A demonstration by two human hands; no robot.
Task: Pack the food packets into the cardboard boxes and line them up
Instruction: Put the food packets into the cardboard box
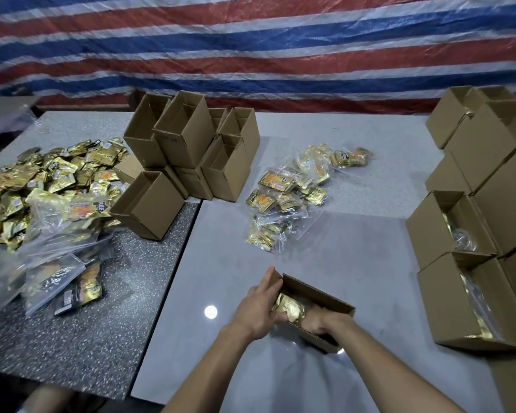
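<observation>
A small open brown cardboard box (pixel 319 297) sits on the pale grey table (pixel 355 234). The left hand (pixel 258 307) presses straight fingers against its left end. The right hand (pixel 315 323) reaches inside beside a shiny gold foil packet (pixel 291 308), perhaps touching it; I cannot tell its grasp

Dark and orange print is seen on the gold food packets (pixel 276 181), but no word can be made out. Faint stamped marks on the cardboard boxes (pixel 185 135) are likewise too small to be read.
</observation>
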